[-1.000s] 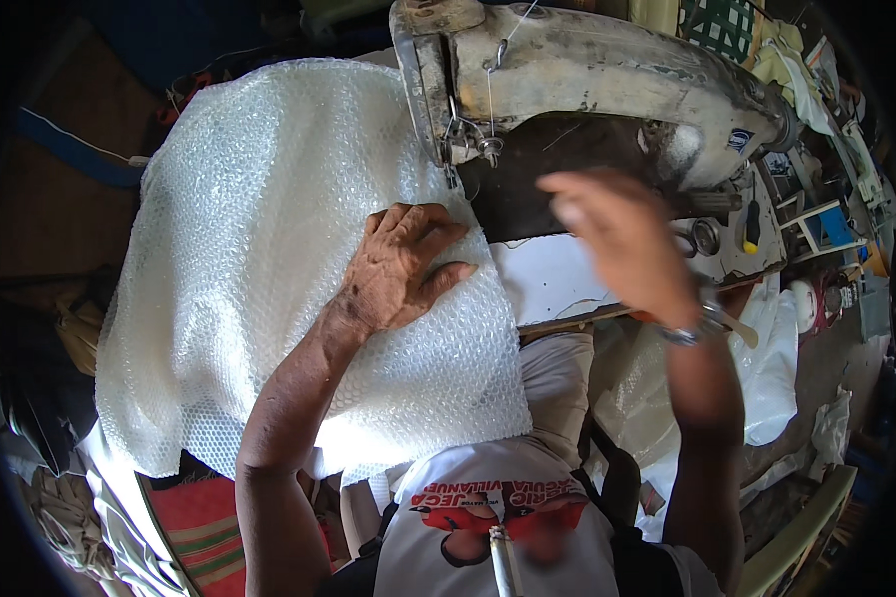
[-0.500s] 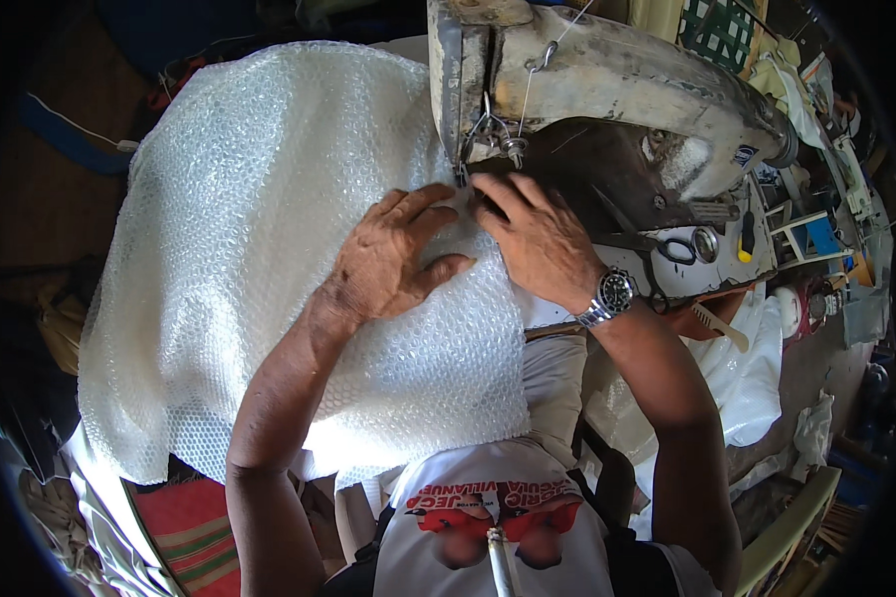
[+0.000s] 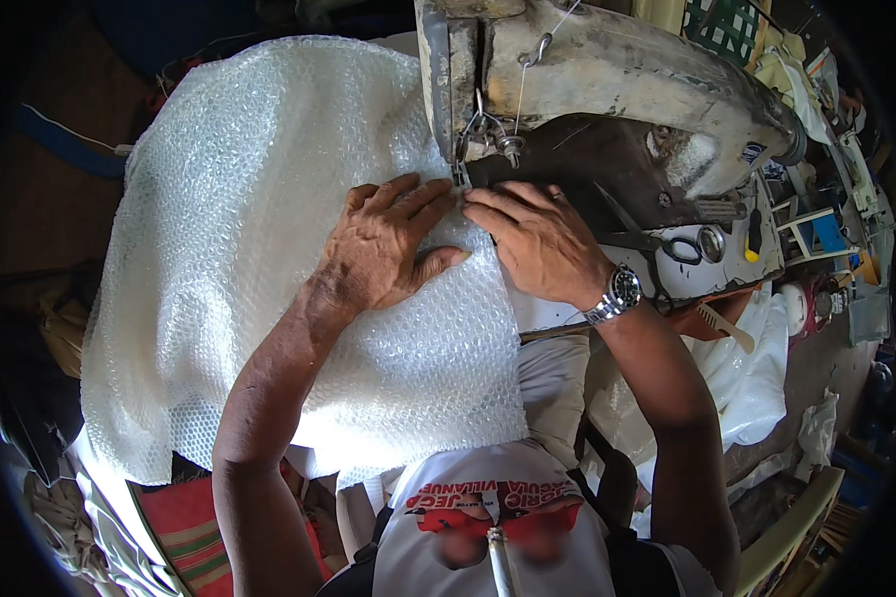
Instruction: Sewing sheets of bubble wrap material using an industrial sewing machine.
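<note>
A large sheet of bubble wrap [image 3: 219, 229] spreads from under the sewing machine's needle area toward my lap and off to the left. My left hand [image 3: 383, 244] lies flat on it, fingers extended toward the needle and thumb apart. At the sheet's right edge, just in front of the presser foot [image 3: 459, 174], my right hand [image 3: 548, 239] has its fingers pressed together on the wrap; the fingertips are partly hidden. The worn sewing machine [image 3: 607, 70] stands over the work, with thread running down its front.
Right of my hands, black-handled scissors [image 3: 682, 250], a round metal ring [image 3: 711, 244] and a yellow-handled tool [image 3: 753, 239] lie on the machine table [image 3: 558, 316]. A pale comb [image 3: 727, 326] and clear plastic [image 3: 752, 388] are below the table's edge.
My left fingers have flattened onto the wrap and drawn together. The right fingers have dropped slightly and come together beside the presser foot. The view has shifted a little.
</note>
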{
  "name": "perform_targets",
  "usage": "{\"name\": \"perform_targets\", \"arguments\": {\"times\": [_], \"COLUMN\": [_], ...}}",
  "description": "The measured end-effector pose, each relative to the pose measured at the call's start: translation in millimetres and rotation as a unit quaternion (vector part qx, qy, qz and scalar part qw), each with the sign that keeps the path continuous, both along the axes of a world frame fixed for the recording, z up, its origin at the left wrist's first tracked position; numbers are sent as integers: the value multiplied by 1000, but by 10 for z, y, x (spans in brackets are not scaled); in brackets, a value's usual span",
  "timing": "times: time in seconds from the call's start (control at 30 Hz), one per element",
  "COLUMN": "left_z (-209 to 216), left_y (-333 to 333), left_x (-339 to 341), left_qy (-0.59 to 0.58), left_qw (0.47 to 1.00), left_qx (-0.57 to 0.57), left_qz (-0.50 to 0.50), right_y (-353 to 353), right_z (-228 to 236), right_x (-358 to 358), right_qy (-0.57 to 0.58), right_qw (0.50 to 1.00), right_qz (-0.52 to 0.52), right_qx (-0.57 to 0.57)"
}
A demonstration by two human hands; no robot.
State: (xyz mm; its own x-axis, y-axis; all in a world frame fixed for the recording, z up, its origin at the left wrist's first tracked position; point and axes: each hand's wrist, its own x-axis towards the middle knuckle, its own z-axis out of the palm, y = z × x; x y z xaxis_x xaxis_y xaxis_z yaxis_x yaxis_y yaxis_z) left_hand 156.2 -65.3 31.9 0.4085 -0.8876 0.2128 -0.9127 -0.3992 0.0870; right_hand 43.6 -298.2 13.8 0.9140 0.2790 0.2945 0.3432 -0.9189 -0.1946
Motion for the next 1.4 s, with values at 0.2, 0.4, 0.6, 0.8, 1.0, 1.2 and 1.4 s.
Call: {"name": "perform_targets", "arguments": {"times": [0.2,0.4,0.6,0.8,1.0,1.2,1.4], "left_z": [-26,-39,-3,-63,113,201,116], "left_y": [-27,-38,-59,138,565,1042,367], "left_x": [69,106,52,-116,-991,-864,-2153], "left_qy": [-7,-2,-3,57,79,427,112], "left_qw": [1000,1000,1000,998,994,876,983], "left_qx": [-15,-2,0,-24,9,-204,-145], "left_qz": [-4,19,18,-1,-75,93,2], "right_y": [-5,50,52,230,125,458,827], "right_z": [-45,6,-17,305,-70,-818,-530], "right_x": [22,32,-21,-542,-1868,-1924,-1893], "right_qy": [-10,4,-15,-107,216,188,370], "right_qw": [1000,999,999,969,818,869,775], "right_qz": [-17,-42,-49,-44,-168,-70,43], "right_qx": [-8,-2,-1,217,506,452,510]}}
